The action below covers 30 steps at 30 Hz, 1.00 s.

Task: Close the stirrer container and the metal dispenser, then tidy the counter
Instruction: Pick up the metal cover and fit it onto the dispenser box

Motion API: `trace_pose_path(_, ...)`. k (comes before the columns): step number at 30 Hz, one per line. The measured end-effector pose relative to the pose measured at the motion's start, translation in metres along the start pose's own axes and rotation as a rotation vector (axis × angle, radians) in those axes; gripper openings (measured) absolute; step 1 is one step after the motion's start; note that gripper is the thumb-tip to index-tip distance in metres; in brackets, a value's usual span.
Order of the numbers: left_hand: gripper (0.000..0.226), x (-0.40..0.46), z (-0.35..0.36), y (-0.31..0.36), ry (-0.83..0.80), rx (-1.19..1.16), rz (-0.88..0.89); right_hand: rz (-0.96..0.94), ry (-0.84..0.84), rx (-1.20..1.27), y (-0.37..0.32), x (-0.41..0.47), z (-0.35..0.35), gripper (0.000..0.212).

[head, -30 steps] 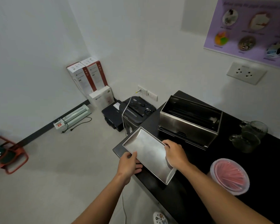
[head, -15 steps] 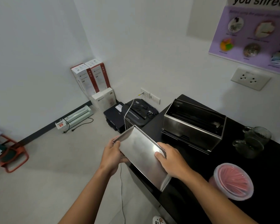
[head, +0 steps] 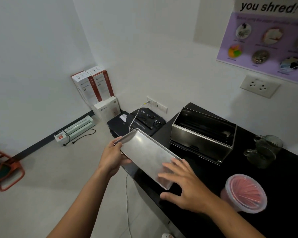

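I'm on the dispenser step: the metal lid (head: 147, 156) is off its box and tilted in the middle of the frame, above the near left edge of the black counter (head: 286, 182). My left hand (head: 113, 156) grips its upper-left end, fingers curled around the rim. My right hand (head: 184, 184) is spread with straight fingers at the lid's lower-right end; it is motion-blurred, so I cannot tell whether the fingertips touch the metal or hover just over it. The metal dispenser (head: 203, 134) sits open-topped at centre right, near the wall. I judge the next move needs the right hand to take hold, then the lid to be carried up and right, squared with the opening and lowered level so the rims seat. The stirrer container (head: 246, 193), lower right, shows pink sticks through a clear top that looks already on. The dispenser's inside is too dark to read, and the glass mugs (head: 263, 150) at the right edge are hard to separate.
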<state>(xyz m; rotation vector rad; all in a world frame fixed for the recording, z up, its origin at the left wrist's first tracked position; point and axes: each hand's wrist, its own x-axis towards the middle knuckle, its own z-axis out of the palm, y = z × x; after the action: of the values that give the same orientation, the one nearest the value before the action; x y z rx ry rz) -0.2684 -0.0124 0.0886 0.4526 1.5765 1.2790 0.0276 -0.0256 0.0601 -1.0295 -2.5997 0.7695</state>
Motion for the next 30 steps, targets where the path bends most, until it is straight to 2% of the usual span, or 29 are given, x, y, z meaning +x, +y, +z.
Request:
trace_pose_path(4, 0.025, 0.001, 0.005, 0.007, 0.000, 0.000, 0.005, -0.039, 0.111, 0.051, -0.009, 0.006, -0.002, 0.043)
trace_pose_path(7, 0.021, 0.003, 0.007, 0.011, 0.023, 0.061, 0.049, -0.027, 0.212, 0.131, -0.012, 0.008, -0.010, 0.034)
trace_pose_path(9, 0.026, 0.003, 0.006, 0.011, 0.030, 0.186, 0.130, 0.025, 0.266, 0.270, -0.013, 0.009, -0.019, 0.029)
trace_pose_path(12, 0.046, 0.001, 0.006, 0.012, 0.033, 0.423, 0.233, 0.125, 0.263, 0.516, -0.013, 0.009, -0.037, 0.020)
trace_pose_path(14, 0.049, -0.001, 0.008, 0.013, 0.049, 0.562, 0.305, 0.164, 0.268, 0.616, -0.014, 0.010, -0.051, 0.016)
trace_pose_path(17, 0.046, -0.007, 0.015, 0.015, 0.037, 0.646, 0.435, 0.192, 0.298, 0.731, -0.012, 0.011, -0.066, 0.019)
trace_pose_path(20, 0.036, -0.012, 0.020, 0.013, -0.152, 0.621, 0.509, 0.219, 0.374, 0.903, -0.001, 0.012, -0.077, 0.026)
trace_pose_path(22, 0.058, -0.016, 0.025, 0.010, -0.299, 0.578, 0.514, 0.258, 0.444, 1.108, 0.008, 0.012, -0.084, 0.035)
trace_pose_path(24, 0.073, -0.017, 0.034, 0.007, -0.381, 0.544, 0.561, 0.293, 0.493, 1.253, 0.017, 0.012, -0.090, 0.039)
trace_pose_path(27, 0.072, -0.014, 0.050, 0.007, -0.372, 0.521, 0.620, 0.389, 0.545, 1.336, 0.028, 0.011, -0.099, 0.038)
trace_pose_path(30, 0.068, -0.008, 0.065, 0.010, -0.343, 0.527, 0.611, 0.456, 0.716, 1.306, 0.034, 0.012, -0.106, 0.036)
